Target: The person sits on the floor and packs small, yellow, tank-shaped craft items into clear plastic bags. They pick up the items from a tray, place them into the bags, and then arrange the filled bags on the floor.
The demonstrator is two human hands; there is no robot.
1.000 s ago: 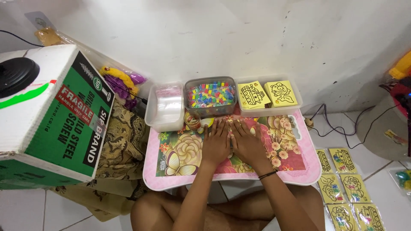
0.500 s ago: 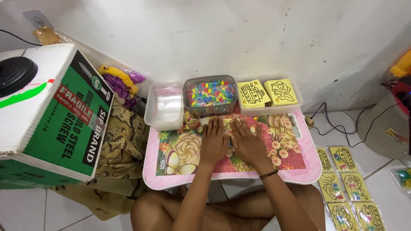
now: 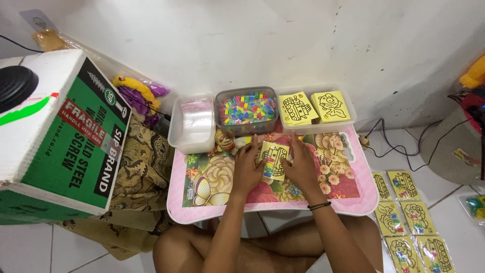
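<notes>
A yellow picture card [image 3: 274,159] with coloured pieces on it lies on the small pink flowered table [image 3: 212,177]. My left hand [image 3: 248,169] rests on the card's left edge, fingers pressing on it. Along the card's right edge lies my right hand [image 3: 301,166], holding that side down. Just behind the card stands a clear tub of small coloured pieces [image 3: 246,107]. A small round roll of tape [image 3: 225,140] sits by my left fingertips.
A clear tub of plastic bags [image 3: 193,121] stands at the back left, a tray of yellow cards [image 3: 313,107] at the back right. More finished cards [image 3: 409,222] lie on the floor to the right. A big green and white box [image 3: 55,131] fills the left.
My hands lay close together over the card; they have since spread apart to its left and right edges, uncovering the card between them.
</notes>
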